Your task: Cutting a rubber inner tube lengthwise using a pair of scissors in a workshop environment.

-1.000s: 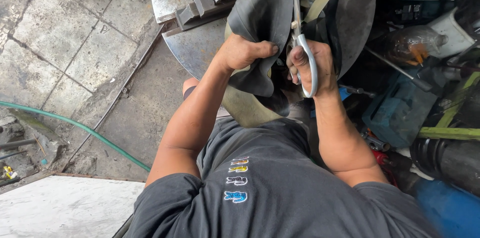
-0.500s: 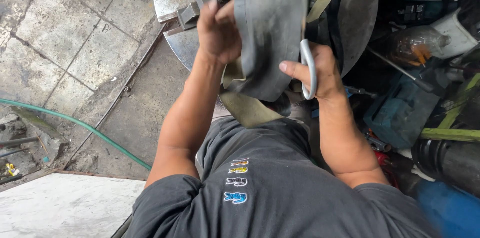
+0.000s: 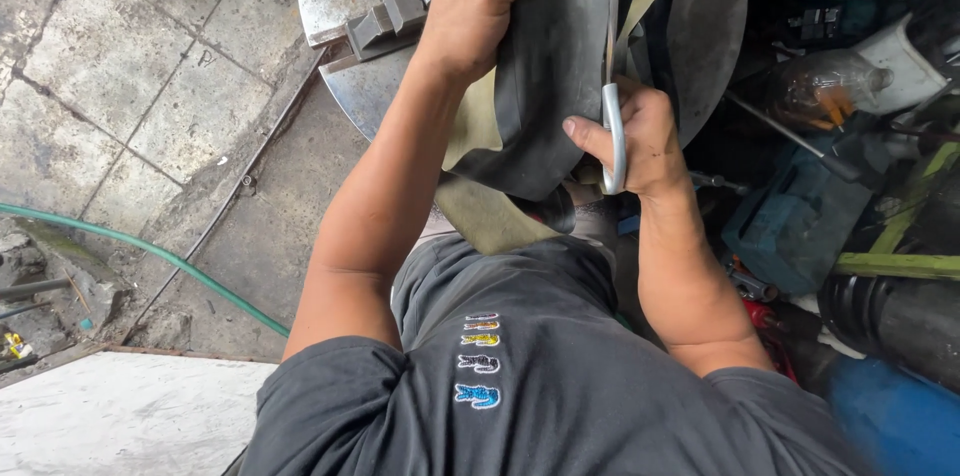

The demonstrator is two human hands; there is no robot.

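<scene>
A wide strip of black rubber (image 3: 548, 86), like a cut inner tube, hangs in front of me over a round metal disc (image 3: 355, 96). My left hand (image 3: 480, 6) grips the rubber near its top, thumb across the front. My right hand (image 3: 640, 141) holds grey-handled scissors (image 3: 612, 106), blades pointing up along the rubber's right side. An olive strap (image 3: 490, 206) trails under the rubber towards my lap.
A metal clamp block (image 3: 385, 21) sits on the disc's left part. A green hose (image 3: 150, 251) crosses the concrete floor at left. Tools, a clear bottle (image 3: 830, 86), a blue case (image 3: 800, 226) and a blue drum (image 3: 890, 416) crowd the right side.
My left hand has climbed from the rubber's lower edge to its top. The scissors have moved up along the rubber, and the view has closed in.
</scene>
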